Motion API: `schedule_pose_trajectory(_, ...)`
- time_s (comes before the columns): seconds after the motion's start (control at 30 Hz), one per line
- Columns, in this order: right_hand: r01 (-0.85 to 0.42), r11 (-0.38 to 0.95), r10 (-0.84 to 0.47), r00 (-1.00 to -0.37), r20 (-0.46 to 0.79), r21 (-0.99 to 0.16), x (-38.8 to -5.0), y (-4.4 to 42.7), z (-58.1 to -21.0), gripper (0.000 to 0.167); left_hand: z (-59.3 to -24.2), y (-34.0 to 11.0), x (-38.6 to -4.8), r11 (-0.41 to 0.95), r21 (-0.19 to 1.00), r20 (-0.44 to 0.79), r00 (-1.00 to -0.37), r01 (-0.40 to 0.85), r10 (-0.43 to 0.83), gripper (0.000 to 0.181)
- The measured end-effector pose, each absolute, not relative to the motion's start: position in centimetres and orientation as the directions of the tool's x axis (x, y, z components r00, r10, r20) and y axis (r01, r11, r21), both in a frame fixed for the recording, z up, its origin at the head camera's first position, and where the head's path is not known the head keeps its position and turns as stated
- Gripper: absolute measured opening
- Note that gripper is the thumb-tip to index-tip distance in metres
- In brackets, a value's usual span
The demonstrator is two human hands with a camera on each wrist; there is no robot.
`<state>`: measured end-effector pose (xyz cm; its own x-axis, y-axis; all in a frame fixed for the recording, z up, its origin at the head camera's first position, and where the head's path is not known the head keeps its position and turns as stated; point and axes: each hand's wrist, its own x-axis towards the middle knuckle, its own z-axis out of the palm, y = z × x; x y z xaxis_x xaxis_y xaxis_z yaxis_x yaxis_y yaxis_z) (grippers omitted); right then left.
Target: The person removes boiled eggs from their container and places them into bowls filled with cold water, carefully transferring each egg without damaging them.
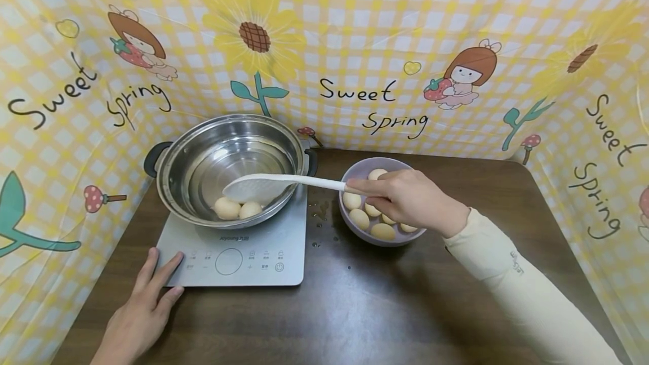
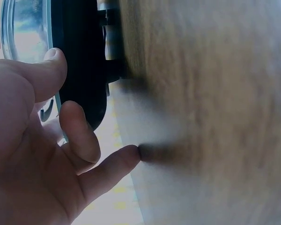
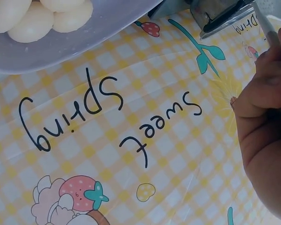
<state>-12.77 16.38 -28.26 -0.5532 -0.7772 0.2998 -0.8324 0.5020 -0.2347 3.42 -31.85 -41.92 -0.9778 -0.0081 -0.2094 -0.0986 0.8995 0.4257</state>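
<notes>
My right hand grips the handle of a white slotted spoon and hovers over a lilac bowl. The spoon's head is tilted over the near side of a steel pot, above two pale eggs at the pot's bottom. Small holes show in the spoon in the right wrist view. More eggs, several of them, lie in the bowl, partly hidden by the hand. My left hand touches the near left corner of a white induction cooker with spread fingers.
The pot stands on the cooker, its black handles sticking out left and right. Water drops spot the brown table between cooker and bowl. A yellow checked cloth hangs behind and at both sides.
</notes>
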Motion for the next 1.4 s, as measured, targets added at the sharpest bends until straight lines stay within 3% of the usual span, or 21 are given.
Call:
schedule_pose_trajectory(0.33, -0.866, 0.433, -0.807, -0.496, 0.321, -0.248, -13.1, 16.1, -28.5, 0.042, -42.0, -31.9, 3.6, 0.896, 0.435, -0.19, -0.982, -0.087, -0.003, 0.062)
schedule_pose_trajectory(0.73, -0.854, 0.396, -0.852, -0.479, 0.21, -0.338, -14.1, 15.2, -27.7, 0.038, -42.1, -31.9, 3.6, 0.895, 0.437, -0.188, -0.982, -0.089, -0.006, 0.062)
schedule_pose_trajectory(0.93, -0.756, 0.427, -0.85, -0.522, 0.063, -0.496, -14.8, 14.8, -26.7, 0.036, -42.1, -31.9, 3.6, 0.895, 0.438, -0.177, -0.984, -0.084, -0.006, 0.062)
schedule_pose_trajectory(1.27, -0.682, 0.46, -0.845, -0.532, -0.047, -0.569, -15.6, 13.9, -25.4, 0.028, -42.1, -31.8, 3.6, 0.897, 0.432, -0.199, -0.98, -0.098, -0.012, 0.062)
schedule_pose_trajectory(1.4, -0.513, 0.536, -0.792, -0.581, -0.188, -0.671, -15.6, 13.9, -24.8, 0.03, -42.0, -31.8, 3.6, 0.897, 0.431, -0.193, -0.981, -0.095, -0.011, 0.062)
